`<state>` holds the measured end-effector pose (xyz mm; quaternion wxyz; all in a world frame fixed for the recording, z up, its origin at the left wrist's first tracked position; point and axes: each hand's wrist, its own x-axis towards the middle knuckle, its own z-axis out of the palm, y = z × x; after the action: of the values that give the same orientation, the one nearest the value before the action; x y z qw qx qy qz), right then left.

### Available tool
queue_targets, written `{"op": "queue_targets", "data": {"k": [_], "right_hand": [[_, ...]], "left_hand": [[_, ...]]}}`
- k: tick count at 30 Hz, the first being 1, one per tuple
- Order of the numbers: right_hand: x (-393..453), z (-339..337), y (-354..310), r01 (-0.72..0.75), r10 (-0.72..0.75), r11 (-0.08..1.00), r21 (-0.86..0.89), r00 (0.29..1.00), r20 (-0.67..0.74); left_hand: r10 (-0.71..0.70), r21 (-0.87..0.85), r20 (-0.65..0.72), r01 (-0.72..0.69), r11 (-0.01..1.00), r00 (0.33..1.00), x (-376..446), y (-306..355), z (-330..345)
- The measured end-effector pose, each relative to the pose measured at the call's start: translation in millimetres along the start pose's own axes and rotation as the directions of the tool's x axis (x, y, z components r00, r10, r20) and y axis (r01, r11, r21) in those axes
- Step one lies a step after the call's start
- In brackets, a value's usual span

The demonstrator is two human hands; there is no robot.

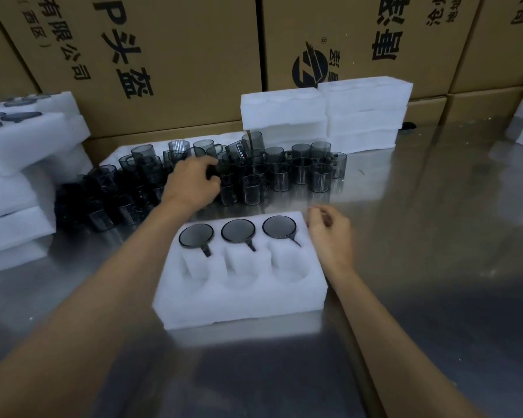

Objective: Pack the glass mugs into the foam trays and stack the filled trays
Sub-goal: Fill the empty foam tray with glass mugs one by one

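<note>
**Steel bench, half-filled tray, mugs still waiting**

Steel tabletop (420,236) backed by printed cartons (175,55) is carrying the whole job.

Left hand (194,181) fingers are curling down into the cluster of loose glass mugs (284,173) at 12 o'clock; seems to be gripping one, but which mug cannot be told. Right hand (329,233) fingers are loosely curled, holding nothing, sitting just beside the tray's 2 o'clock corner.

Foam tray (242,300) at centre is sitting half packed: three mugs (238,231) are filling the far row, handles pointing toward 5 o'clock; three near pockets are showing bare foam.

Filled trays (27,140) are stacking at 9 o'clock. Unused trays (323,113) are piling at 1 o'clock.

Judging progress: mid-task. Three pockets left here, then stacking, then many loose mugs remaining.
</note>
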<state>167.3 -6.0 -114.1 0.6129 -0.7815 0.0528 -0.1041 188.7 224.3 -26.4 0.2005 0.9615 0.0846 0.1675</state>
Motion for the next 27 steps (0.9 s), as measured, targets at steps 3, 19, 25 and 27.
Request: {"op": "queue_targets", "data": {"k": [3, 19, 25, 27], "right_hand": [[5.3, 4.8, 0.6, 0.000, -0.003, 0.999, -0.051, 0.998, -0.065], [16.0, 6.5, 4.2, -0.049, 0.031, 0.977, -0.210, 0.996, -0.089], [16.1, 5.6, 2.8, -0.049, 0.033, 0.977, -0.208, 0.996, -0.079], [15.9, 5.0, 3.4, -0.050, 0.038, 0.979, -0.197, 0.997, -0.065]], "left_hand": [[-0.071, 0.159, -0.051, 0.079, 0.984, 0.996, 34.9, -25.8, 0.9], [-0.061, 0.141, -0.224, 0.094, 0.985, 0.973, 74.4, -54.5, 26.3], [-0.034, 0.042, -0.302, 0.049, 0.998, 0.953, 53.6, -56.7, 14.2], [-0.001, 0.006, -0.328, 0.004, 1.000, 0.945, 40.6, -54.6, 6.7]]}}
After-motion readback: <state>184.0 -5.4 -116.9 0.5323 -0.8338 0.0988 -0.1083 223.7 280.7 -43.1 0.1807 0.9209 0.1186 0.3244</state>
